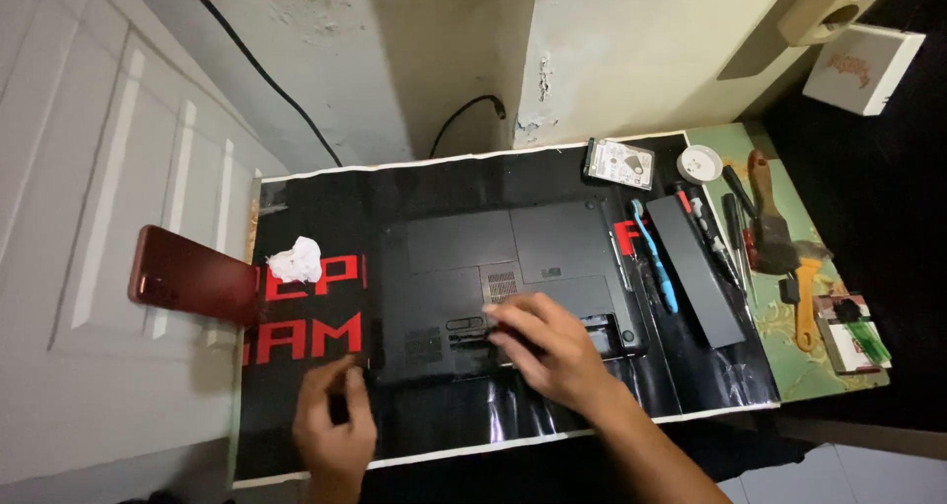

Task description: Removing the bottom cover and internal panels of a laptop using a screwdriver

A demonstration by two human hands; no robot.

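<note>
Overhead, the head view shows a black plastic laptop [508, 287] lying bottom-up at the middle of a glossy black mat with red lettering [306, 336], which covers most of the small table [789, 366]. By my judgement the laptop is rigid and moderately heavy, its smooth shell likely to slide on the slick mat; its thin base panels look fragile, so it is best taken by the outer edges, not the vents.

The right hand [552, 351] lies palm-down across the near edge of the laptop base, fingers spread and pressing at the battery-bay slot, forearm entering from the lower right. It grips nothing.

The left hand [333, 425] rests on the mat just beside the laptop's near-left corner, fingers curled; whether it pinches something small I cannot tell.

A crumpled white tissue [296, 259] lies to the left. A long black battery bar [695, 267], a blue-handled tool [656, 262] and a bare silver hard drive [619, 162] lie to the right.
</note>
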